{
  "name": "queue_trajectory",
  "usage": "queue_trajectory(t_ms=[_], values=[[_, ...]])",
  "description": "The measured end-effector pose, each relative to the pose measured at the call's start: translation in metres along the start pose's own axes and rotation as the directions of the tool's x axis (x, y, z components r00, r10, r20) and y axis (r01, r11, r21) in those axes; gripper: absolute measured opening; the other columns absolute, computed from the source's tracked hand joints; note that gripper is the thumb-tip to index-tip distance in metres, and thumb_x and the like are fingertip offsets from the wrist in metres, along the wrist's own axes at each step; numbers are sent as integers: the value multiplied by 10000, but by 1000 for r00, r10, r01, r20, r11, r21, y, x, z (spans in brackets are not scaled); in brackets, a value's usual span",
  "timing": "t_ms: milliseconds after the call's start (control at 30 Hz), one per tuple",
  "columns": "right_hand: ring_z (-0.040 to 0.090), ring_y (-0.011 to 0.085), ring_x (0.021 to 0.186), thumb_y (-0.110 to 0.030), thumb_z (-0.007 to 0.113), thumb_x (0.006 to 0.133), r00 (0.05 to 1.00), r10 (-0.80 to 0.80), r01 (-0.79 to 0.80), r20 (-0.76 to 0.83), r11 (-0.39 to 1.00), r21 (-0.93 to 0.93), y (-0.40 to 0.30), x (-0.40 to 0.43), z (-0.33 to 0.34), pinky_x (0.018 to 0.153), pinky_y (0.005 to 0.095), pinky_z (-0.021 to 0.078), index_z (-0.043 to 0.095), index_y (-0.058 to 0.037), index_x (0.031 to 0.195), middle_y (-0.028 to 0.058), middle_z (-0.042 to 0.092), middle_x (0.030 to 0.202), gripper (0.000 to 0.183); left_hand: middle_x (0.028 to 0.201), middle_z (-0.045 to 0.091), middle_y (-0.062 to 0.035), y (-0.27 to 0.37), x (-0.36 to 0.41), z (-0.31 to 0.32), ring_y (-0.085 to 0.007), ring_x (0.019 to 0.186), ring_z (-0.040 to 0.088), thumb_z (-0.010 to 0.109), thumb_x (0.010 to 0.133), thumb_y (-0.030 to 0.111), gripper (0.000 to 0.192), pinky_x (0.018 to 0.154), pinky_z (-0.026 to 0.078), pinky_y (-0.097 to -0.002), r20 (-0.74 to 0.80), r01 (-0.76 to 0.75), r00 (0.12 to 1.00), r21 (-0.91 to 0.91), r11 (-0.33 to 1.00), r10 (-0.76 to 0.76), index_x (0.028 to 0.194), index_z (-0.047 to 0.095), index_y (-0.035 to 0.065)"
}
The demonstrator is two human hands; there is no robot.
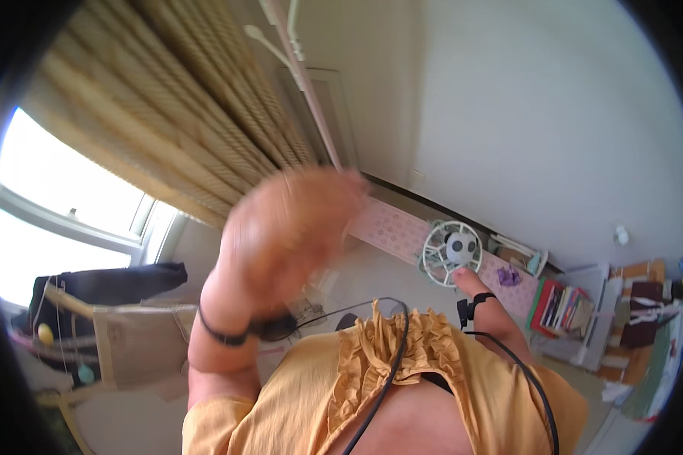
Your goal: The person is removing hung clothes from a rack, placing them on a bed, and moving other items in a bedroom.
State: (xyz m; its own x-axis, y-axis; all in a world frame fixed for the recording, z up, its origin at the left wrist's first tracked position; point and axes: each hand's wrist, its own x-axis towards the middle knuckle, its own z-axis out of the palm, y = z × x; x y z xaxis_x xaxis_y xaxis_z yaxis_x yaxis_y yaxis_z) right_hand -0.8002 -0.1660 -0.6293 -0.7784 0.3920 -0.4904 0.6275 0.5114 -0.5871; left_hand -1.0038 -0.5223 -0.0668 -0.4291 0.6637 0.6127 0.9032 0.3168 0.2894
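Note:
My left hand [296, 239] is raised close to the camera and badly blurred by motion. It crosses in front of the lower end of a pink pole [314, 99], and I cannot tell whether it holds anything. My right hand [465, 277] reaches out to the near rim of a round white openwork basket [432, 267]. Its fingers overlap the rim; whether they grip it is not clear. A white panda head [461, 247] with dark eye patches shows inside the basket's ring. Beneath lies a long pink patterned surface [390, 227].
A crumpled purple item [509, 276] and a box of upright books [563, 307] are to the right. Patterned curtains [176, 102] hang beside a bright window [62, 227]. A fabric-sided frame [142, 347] stands lower left. Black cables [395, 364] cross my chest.

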Motion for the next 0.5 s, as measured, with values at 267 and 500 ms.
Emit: queue_trajectory(t_ms=[267, 500], values=[[648, 223, 767, -266, 565, 881, 883, 391, -279, -261, 882, 380, 29, -93, -15, 683, 345, 499, 663, -26, 962, 118, 680, 854, 271, 1125, 542, -50, -281, 5, 179, -131, 991, 520, 566, 929, 158, 342, 873, 426, -276, 254, 582, 747, -697, 419, -614, 1229, 511, 2], [545, 114, 624, -239, 573, 906, 674, 737, -365, 57, 265, 892, 16, -228, 58, 522, 242, 416, 612, -97, 1100, -23, 588, 773, 243, 1437, 376, -193, -349, 48, 259, -341, 1298, 398, 656, 866, 359, 740, 1015, 386, -472, 543, 877, 479, -335, 344, -690, 1452, 315, 63]])
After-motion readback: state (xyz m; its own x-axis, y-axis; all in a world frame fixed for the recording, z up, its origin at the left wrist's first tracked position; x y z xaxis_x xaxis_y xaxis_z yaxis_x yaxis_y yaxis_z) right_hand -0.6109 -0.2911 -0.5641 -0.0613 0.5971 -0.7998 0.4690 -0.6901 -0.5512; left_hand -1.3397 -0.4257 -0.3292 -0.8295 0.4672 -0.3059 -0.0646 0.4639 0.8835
